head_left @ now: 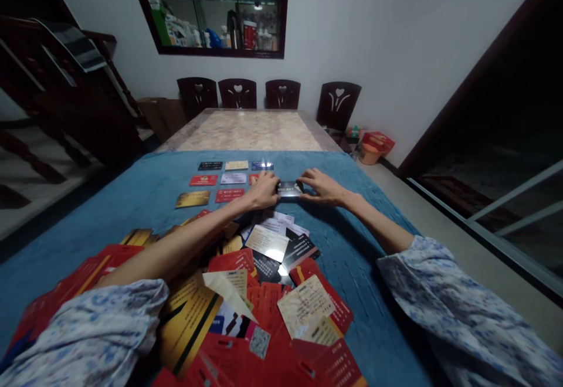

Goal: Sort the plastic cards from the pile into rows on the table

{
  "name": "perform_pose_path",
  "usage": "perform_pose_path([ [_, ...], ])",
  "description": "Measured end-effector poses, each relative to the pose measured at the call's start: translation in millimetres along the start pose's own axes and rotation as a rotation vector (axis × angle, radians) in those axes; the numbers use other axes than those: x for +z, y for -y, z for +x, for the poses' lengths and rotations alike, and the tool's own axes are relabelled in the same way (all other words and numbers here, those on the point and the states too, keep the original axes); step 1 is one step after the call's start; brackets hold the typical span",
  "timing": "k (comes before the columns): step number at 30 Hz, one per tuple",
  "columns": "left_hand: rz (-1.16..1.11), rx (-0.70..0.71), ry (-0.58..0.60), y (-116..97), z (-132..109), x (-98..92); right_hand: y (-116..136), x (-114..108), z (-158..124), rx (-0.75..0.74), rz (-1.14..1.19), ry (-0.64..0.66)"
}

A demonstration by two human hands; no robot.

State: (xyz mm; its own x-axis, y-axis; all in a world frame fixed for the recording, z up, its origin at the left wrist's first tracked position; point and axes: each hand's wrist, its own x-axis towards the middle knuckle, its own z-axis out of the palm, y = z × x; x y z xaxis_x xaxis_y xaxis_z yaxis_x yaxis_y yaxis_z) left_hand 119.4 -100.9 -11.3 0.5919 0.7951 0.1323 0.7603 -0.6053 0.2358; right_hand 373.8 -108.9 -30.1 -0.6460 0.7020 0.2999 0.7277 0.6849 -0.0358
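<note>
A dark glossy card lies between my two hands on the blue cloth. My left hand grips its left end with the fingers bent. At its right end, my right hand pinches the edge between thumb and fingers. Rows of laid-out cards sit to the left, among them a gold card, a red card and a silvery card. One red card is partly covered by my left hand. Under my left forearm spreads a loose heap of red, gold, black and cream cards.
Beyond the cloth runs a bare stretch of patterned tabletop. Several dark chairs, one of them a chair at the right, line the wall. A glass-shelved cabinet is set above them. An orange bucket stands on the floor.
</note>
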Motion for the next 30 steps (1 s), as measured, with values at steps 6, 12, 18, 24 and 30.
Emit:
perform_pose_path([
  [6,0.029,-0.034,0.005,3,28,3.3,-27,7,16,0.059,-0.020,0.045],
  [12,0.052,-0.047,0.024,8,57,4.5,-47,9,31,0.134,-0.056,0.102],
  [18,0.061,-0.065,0.010,18,88,10.5,-66,11,49,0.225,-0.108,0.150],
  [24,0.054,-0.094,0.002,29,111,14.2,-80,21,67,0.274,-0.131,0.168],
  [30,0.085,-0.136,0.025,40,127,16.3,-91,35,87,0.324,-0.102,0.185],
])
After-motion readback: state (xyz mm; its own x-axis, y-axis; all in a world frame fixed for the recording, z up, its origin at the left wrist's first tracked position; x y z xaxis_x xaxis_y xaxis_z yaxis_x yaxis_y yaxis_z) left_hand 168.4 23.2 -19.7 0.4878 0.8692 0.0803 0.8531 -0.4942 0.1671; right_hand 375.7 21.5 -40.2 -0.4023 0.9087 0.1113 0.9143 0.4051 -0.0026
